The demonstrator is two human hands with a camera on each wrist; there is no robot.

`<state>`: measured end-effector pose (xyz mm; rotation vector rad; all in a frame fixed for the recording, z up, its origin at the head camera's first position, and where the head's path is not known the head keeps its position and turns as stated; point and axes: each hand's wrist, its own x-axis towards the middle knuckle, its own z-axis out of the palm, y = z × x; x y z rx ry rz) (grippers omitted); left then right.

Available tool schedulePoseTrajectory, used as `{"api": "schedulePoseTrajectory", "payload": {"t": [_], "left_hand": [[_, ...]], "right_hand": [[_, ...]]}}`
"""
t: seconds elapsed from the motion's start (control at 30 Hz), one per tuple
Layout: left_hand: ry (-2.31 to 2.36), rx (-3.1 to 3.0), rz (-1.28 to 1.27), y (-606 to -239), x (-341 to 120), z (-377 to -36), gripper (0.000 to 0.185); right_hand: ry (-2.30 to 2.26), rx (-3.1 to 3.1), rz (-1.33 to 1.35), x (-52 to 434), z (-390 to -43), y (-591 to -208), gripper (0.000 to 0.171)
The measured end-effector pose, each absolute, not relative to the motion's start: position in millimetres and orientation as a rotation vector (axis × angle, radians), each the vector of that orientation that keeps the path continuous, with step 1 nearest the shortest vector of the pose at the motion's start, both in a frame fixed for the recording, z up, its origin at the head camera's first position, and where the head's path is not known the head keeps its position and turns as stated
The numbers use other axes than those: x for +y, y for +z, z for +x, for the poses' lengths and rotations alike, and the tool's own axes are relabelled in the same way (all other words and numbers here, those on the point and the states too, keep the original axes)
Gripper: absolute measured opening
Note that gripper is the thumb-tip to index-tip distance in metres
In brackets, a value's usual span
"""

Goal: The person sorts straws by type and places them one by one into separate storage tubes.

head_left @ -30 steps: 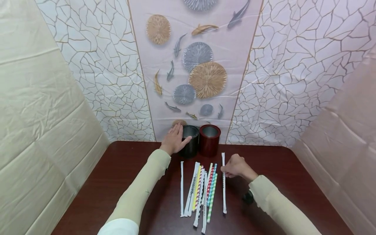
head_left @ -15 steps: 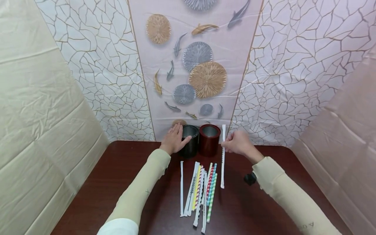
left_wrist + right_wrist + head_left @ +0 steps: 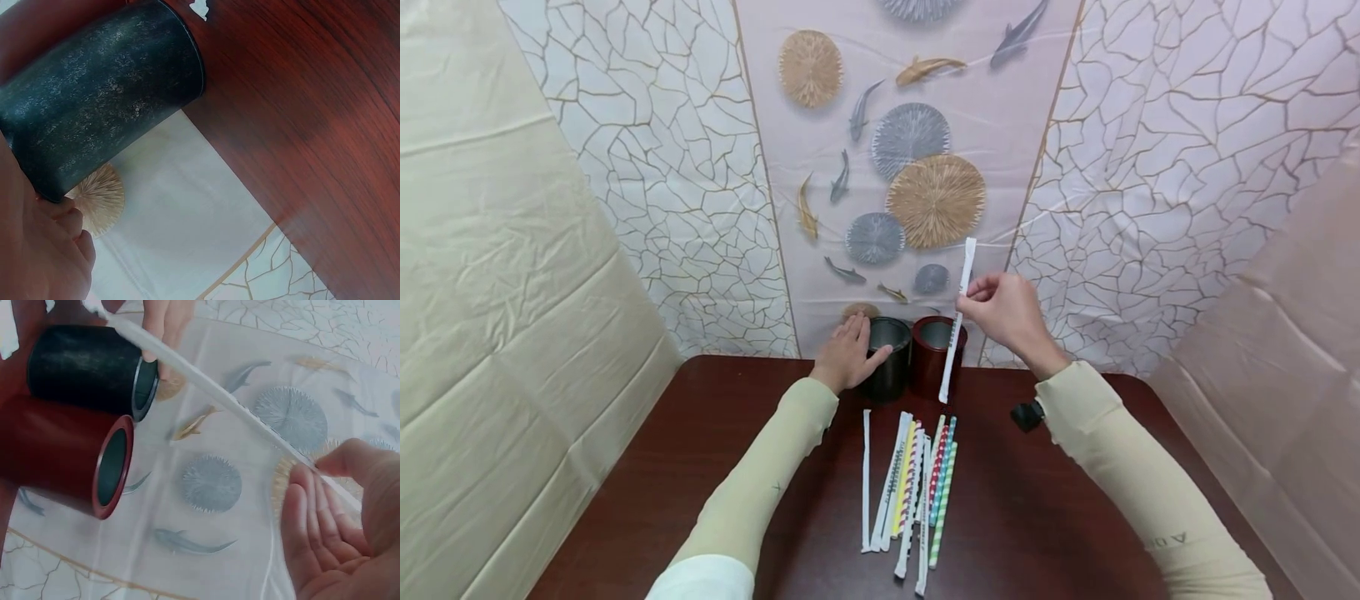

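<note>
My right hand [image 3: 1011,310] pinches a paper-wrapped straw [image 3: 955,333] between thumb and fingers, seen up close in the right wrist view. The wrapped straw slants, its lower end in front of the red cup [image 3: 925,371]. Against the left side and rim of the black cup [image 3: 886,379] rests my left hand [image 3: 842,354], fingers extended and thumb across the rim. Both cups stand upright side by side. On the table before them lie striped, dotted and plain coloured straws [image 3: 942,517] among white wrapped straws [image 3: 866,483].
The dark red-brown table [image 3: 737,467] meets a patterned cloth backdrop [image 3: 880,75] just behind the cups. Beige cloth walls [image 3: 490,375] rise on both sides. A black device [image 3: 1027,415] sits at my right wrist.
My right hand has lifted the wrapped straw from the table right of the pile and brought it up and left, before the red cup. The left hand stays at the black cup.
</note>
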<state>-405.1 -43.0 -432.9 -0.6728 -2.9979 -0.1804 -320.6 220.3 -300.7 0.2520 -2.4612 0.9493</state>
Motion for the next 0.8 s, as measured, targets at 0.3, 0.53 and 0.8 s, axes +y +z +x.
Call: {"api": "schedulePoseTrajectory", "payload": {"t": [0.3,0.53,0.8], "left_hand": [[-0.163,-3.036,-0.654,-436.2,-42.5,-412.5,0.088],[-0.163,-3.007,-0.643,-433.1,-43.2,-407.3,0.089],[-0.162,-2.995,-0.644,-431.0,-42.7,-405.0,0.09]], "right_hand": [[1.039,-2.169,0.34,187.2,-339.2,-299.2,0.013],[1.08,-2.099,0.378,166.1,-356.1,-311.8,0.013],[1.096,-2.132,0.347,152.1,-372.9,-336.6,0.013]]}}
